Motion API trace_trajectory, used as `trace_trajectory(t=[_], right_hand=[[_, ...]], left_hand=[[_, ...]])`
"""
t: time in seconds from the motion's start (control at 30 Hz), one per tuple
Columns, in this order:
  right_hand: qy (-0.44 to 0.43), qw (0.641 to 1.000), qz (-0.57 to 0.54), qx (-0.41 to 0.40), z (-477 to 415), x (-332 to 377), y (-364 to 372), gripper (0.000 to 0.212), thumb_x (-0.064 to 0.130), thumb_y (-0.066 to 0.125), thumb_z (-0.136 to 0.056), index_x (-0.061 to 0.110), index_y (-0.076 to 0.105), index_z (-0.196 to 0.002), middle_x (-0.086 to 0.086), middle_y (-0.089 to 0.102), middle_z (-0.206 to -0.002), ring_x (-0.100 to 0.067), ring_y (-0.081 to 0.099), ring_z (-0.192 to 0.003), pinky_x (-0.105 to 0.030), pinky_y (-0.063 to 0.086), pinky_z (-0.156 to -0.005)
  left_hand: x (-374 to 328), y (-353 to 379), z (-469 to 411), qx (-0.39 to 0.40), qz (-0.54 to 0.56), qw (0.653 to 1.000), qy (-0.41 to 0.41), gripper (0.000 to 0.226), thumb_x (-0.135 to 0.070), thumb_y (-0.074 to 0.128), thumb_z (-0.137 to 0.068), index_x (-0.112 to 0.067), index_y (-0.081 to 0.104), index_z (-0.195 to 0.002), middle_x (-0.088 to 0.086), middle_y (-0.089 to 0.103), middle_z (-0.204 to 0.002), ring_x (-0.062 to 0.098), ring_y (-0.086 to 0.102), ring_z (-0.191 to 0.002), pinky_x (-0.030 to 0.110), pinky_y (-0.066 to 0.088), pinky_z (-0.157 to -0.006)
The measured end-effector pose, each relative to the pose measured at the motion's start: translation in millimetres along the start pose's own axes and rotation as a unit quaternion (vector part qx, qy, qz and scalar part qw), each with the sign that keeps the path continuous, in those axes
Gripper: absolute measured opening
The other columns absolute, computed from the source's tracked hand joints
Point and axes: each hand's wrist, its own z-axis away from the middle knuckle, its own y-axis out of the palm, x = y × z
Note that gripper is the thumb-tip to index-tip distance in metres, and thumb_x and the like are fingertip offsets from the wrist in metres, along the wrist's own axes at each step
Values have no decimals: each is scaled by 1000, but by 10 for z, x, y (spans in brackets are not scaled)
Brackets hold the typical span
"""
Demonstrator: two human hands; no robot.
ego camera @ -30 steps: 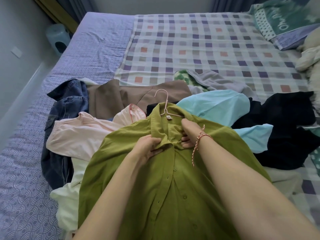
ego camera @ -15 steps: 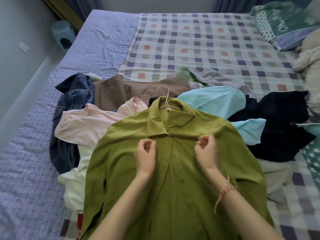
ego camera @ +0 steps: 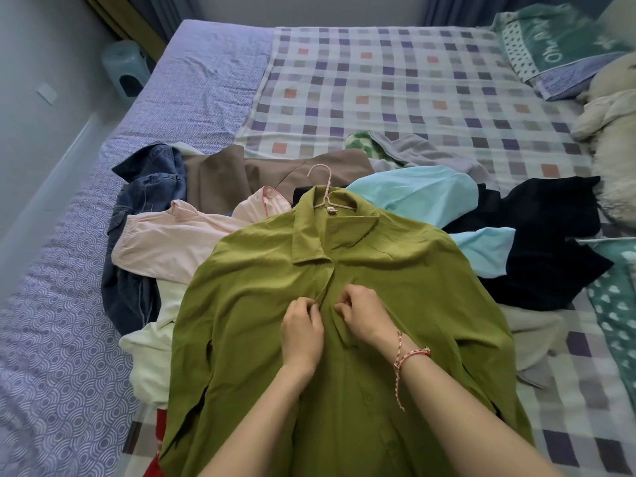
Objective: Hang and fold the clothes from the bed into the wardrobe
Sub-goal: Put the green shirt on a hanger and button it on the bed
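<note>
the green shirt (ego camera: 395, 270) lies front up on the bed (ego camera: 378, 80), on top of a pile of other clothes (ego camera: 192, 235), and is on a pink hanger (ego camera: 327, 191) whose hook (ego camera: 329, 175) pokes out past the collar (ego camera: 309, 242). its long axis runs straight away from the person: hem nearest, collar and hook farthest. the open front runs along that same line, and both hands work it just below the collar. the left hand (ego camera: 303, 325) has its fingertips closed in a pinch on the front edge on its side; the right hand (ego camera: 361, 313) pinches the facing edge, which is folded outward. the two pinches sit just beside each other, with the slit of the front between them. whether a button is in either pinch is too small to tell. judging by this, the step in hand is fastening the top of the front so the shirt sits firm on the hanger. the hook lies dead ahead of both hands, about equally near to each, so either could reach forward along the shirt's axis to lift it for the wardrobe, which is out of view
</note>
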Motion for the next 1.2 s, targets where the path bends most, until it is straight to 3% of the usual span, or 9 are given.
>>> trace_trajectory(t=[0.17,0.37,0.5,0.6,0.73,0.87,0.93,1.07,1.2], right_hand=[[47,993,-109,-1,177,-68,69,4,10,65,-84,13,65,-80,3,61,-71,-12,56,-70,-14,39,-59],[91,935,-340,-53,363,-83,134,10,0,63,-84,8,69,-84,4,62,-67,-6,56,-60,-18,50,-65],[75,938,-331,-76,382,-59,171,26,1,65,-82,25,63,-71,5,65,-71,-13,63,-70,-29,55,-76],[70,953,-281,-93,363,-50,183,14,3,67,-80,16,65,-75,5,63,-70,-6,60,-66,-16,51,-70],[42,966,-233,-100,369,-64,149,4,5,66,-81,7,69,-83,5,62,-70,4,54,-62,-3,43,-60],[56,956,-279,-65,343,-114,140,23,2,65,-82,21,62,-69,7,61,-64,-5,57,-60,-20,51,-68],[64,948,-309,-31,331,-141,119,28,-1,63,-83,22,61,-69,3,61,-62,-6,56,-55,-24,52,-66],[75,914,-398,5,323,-153,73,21,-10,57,-85,9,59,-76,-3,57,-62,2,52,-43,-12,47,-53],[84,900,-427,20,316,-178,98,14,-10,56,-86,2,59,-83,-6,57,-64,2,51,-43,-11,47,-52]], left_hand=[[-11,-59,110,127,210,953,-177,12,-16,63,-86,-10,65,-75,-3,60,-65,12,52,-68,22,39,-60],[-61,-87,166,126,230,953,-149,4,-9,60,-89,-8,62,-86,-3,60,-72,5,51,-63,12,41,-58],[-94,-40,205,108,236,949,-177,13,-9,58,-90,-1,64,-99,4,62,-83,9,52,-70,21,44,-70],[-110,-34,218,94,256,943,-188,18,-8,58,-90,2,64,-104,9,65,-92,13,56,-80,25,46,-77],[-102,-51,230,112,304,924,-202,16,-11,53,-94,1,64,-95,11,61,-79,12,52,-68,17,45,-57],[-88,-108,183,173,403,866,-241,23,-12,48,-96,1,63,-86,10,64,-73,14,60,-64,16,49,-54],[-96,-143,156,198,402,866,-224,18,-8,51,-94,2,64,-87,6,67,-68,7,63,-58,14,51,-54],[-101,-161,96,214,364,888,-180,15,-7,57,-90,4,66,-87,2,69,-64,3,65,-58,14,53,-57],[-70,-158,78,210,346,898,-171,12,-5,58,-89,5,66,-88,5,68,-69,3,65,-57,14,53,-57]])
